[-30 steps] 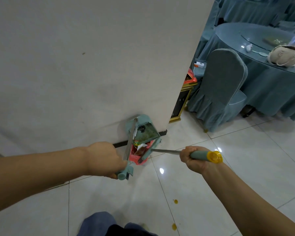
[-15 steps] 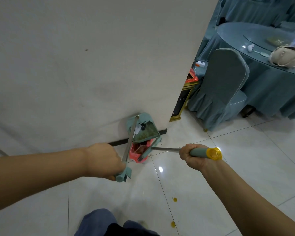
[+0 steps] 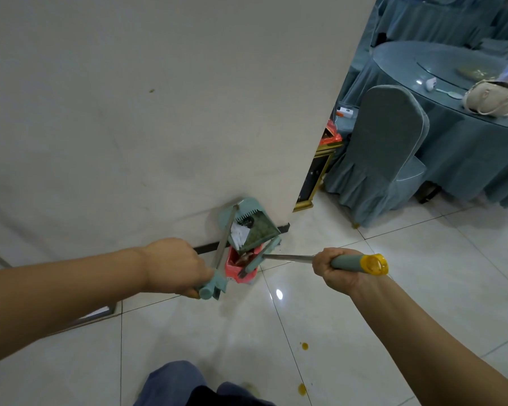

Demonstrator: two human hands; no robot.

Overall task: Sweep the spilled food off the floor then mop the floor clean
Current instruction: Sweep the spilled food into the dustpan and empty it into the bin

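The pale wall (image 3: 129,112) fills most of the view. The white tiled floor (image 3: 393,288) runs from its foot out to a blue-covered chair (image 3: 387,148) on the right. A small red bin (image 3: 231,268) sits hard against the base of the wall, I'd guess so it cannot slide. The teal dustpan (image 3: 258,230) is tipped mouth-down over it, with white tissue and dark scraps lying low in the pan. The left hand (image 3: 173,268) is curled tight round the dustpan's handle, holding that tilt. The right hand (image 3: 335,271) is wrapped round the grip of the broom (image 3: 291,257), whose head pokes at the pan's lip, likely to rake the load out. A few orange spots of spilled food (image 3: 304,345) lie on the tiles nearer the person, apparently work for the mop
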